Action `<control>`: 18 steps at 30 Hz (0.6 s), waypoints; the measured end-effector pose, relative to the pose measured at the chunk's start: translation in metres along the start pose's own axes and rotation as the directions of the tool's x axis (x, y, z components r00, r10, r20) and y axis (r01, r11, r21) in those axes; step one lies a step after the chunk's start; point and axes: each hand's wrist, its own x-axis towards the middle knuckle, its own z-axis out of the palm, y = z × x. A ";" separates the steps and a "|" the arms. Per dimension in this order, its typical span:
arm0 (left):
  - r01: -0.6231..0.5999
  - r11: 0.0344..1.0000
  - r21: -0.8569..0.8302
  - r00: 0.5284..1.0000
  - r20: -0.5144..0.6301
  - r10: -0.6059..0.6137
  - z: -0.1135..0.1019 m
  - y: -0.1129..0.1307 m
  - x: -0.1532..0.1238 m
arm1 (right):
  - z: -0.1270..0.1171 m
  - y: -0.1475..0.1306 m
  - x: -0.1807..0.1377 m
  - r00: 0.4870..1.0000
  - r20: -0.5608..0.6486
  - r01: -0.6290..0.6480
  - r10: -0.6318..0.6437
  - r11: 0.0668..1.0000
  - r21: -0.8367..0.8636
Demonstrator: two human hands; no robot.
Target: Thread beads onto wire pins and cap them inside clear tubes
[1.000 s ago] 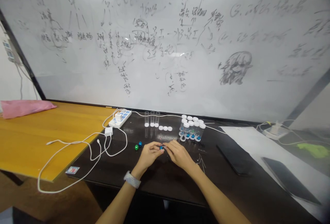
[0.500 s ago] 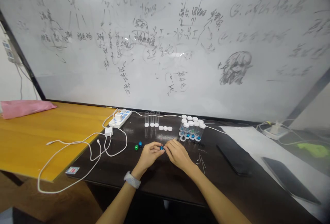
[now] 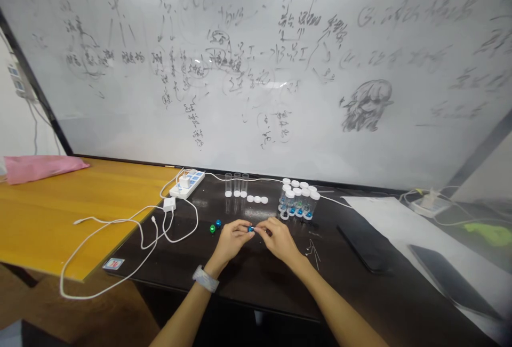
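Note:
Between the thumb and finger of my left hand [image 3: 233,237] is a small shiny blue ball [image 3: 250,229], partly covered by the fingertips. My right hand [image 3: 279,236] is closed in a pinch just to the right of the ball. A thin, pale piece seems to run from its fingertips to the ball, too small to name. Left of my hands, a shiny green ball [image 3: 213,228] and another blue ball [image 3: 218,223] lie on the dark table. Thin metal pins [image 3: 313,251] lie to the right of my right hand.
Three clear tubes [image 3: 237,184] stand behind my hands, beside three white caps [image 3: 257,199]. Several capped tubes [image 3: 298,200] with small balls inside stand to their right. White cables [image 3: 140,230] and a power strip [image 3: 188,184] are left; a black phone [image 3: 362,248] is right.
My right hand has drawn slightly to the right, its fingers less bunched, so more of the pinch by the blue ball shows. My left hand keeps its place.

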 end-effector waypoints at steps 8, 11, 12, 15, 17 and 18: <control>0.000 0.998 0.056 1.000 0.006 -0.001 -0.001 -0.005 0.002 | 0.011 0.007 0.004 0.864 0.203 -0.499 0.461 0.724 0.477; 0.007 0.998 0.057 1.000 0.009 -0.007 -0.001 -0.004 0.001 | 0.014 0.011 0.003 0.810 0.269 -0.557 0.522 0.540 0.631; 0.013 0.998 0.056 1.000 0.001 -0.013 0.000 -0.003 0.001 | 0.014 0.011 0.003 0.806 0.280 -0.557 0.522 0.510 0.655; 0.017 0.999 0.040 0.999 -0.041 -0.015 0.000 0.000 0.001 | 0.011 0.007 0.004 0.826 0.286 -0.526 0.485 0.483 0.700; 0.009 1.000 0.021 0.998 -0.065 -0.007 0.000 0.001 0.001 | 0.008 0.004 0.004 0.847 0.296 -0.498 0.441 0.465 0.732; 0.006 1.000 0.014 0.997 -0.071 -0.005 0.000 0.001 0.001 | 0.007 0.003 0.005 0.856 0.302 -0.486 0.419 0.457 0.745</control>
